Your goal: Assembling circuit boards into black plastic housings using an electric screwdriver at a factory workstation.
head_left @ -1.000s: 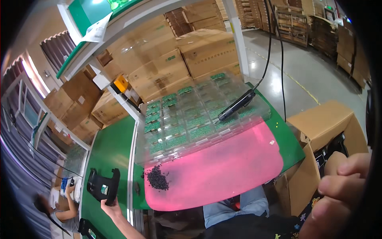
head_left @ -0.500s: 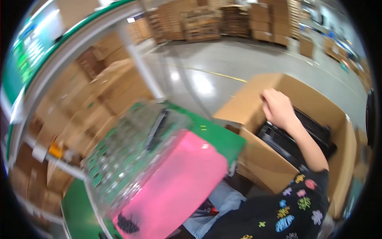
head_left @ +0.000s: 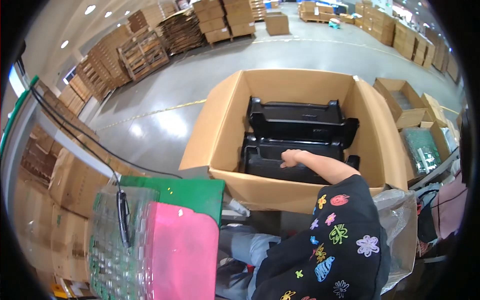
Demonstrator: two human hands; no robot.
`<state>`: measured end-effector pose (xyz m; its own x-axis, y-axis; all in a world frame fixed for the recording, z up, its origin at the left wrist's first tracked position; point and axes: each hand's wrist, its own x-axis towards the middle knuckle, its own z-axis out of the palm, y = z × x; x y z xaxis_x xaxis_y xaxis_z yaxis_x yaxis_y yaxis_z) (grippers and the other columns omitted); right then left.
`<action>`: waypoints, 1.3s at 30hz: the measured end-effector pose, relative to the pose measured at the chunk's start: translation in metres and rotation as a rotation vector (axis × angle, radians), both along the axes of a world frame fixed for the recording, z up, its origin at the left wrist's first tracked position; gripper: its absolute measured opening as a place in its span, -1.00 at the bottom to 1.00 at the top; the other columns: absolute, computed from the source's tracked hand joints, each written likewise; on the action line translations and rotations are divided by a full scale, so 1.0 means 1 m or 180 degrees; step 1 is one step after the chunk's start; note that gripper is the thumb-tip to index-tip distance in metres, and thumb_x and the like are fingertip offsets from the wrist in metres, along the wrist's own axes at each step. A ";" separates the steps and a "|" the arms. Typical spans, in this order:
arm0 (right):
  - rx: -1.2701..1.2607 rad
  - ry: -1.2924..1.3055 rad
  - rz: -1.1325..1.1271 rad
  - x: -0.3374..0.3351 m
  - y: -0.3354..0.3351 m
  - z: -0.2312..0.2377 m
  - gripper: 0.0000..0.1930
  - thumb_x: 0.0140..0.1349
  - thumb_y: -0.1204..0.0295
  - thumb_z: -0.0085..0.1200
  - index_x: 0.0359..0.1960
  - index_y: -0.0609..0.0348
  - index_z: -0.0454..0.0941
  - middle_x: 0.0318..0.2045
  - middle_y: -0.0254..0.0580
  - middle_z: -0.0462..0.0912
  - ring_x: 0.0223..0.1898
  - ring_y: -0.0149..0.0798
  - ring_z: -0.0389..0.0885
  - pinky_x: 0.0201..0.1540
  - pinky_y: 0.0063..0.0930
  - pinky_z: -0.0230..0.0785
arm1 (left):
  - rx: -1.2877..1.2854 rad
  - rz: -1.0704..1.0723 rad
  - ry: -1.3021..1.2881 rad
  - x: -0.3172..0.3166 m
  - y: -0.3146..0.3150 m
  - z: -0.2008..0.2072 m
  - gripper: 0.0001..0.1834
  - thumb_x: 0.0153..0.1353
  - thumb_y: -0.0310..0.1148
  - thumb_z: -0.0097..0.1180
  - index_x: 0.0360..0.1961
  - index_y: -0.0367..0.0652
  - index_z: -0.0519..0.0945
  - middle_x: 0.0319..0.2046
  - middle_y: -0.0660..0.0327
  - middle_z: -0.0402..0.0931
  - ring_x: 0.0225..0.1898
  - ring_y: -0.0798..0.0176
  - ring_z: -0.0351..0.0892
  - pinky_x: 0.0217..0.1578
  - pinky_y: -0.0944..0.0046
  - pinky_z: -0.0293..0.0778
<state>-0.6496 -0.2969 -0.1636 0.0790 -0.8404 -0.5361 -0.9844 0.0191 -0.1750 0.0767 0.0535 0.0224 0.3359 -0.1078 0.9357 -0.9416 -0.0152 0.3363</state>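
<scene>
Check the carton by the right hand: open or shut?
Open: carton top uncovered, black parts and right hand visible inside.

A factory workshop, by the look of it: stacked cartons (head_left: 237, 17) along the top, a grey floor (head_left: 200, 70) with a yellow line (head_left: 170, 108), black moulded parts (head_left: 300, 112) boxed mid-frame, and a corded tool (head_left: 121, 210) over clear trays (head_left: 137, 197) on the lower-left desk (head_left: 205, 190).

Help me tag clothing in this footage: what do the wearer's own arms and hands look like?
The right arm has a short black sleeve printed with bright doodles, mainly flowers, in pink, yellow, green, lilac and blue. The forearm and right hand are bare; no glove or wristband shows. The left hand is out of view.
</scene>
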 end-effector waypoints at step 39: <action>0.0884 -0.2314 0.2736 0.441 0.057 0.256 -0.75 0.41 0.33 0.00 -0.38 0.23 0.53 -0.54 -0.24 0.64 -0.58 -0.46 0.57 -0.50 -0.51 0.43 | 0.3039 -0.0918 0.1240 -0.062 -0.025 -0.026 -0.84 0.06 -0.44 0.28 -0.30 -0.21 0.66 -0.34 0.11 0.60 -0.23 -0.02 0.60 -0.18 0.07 0.52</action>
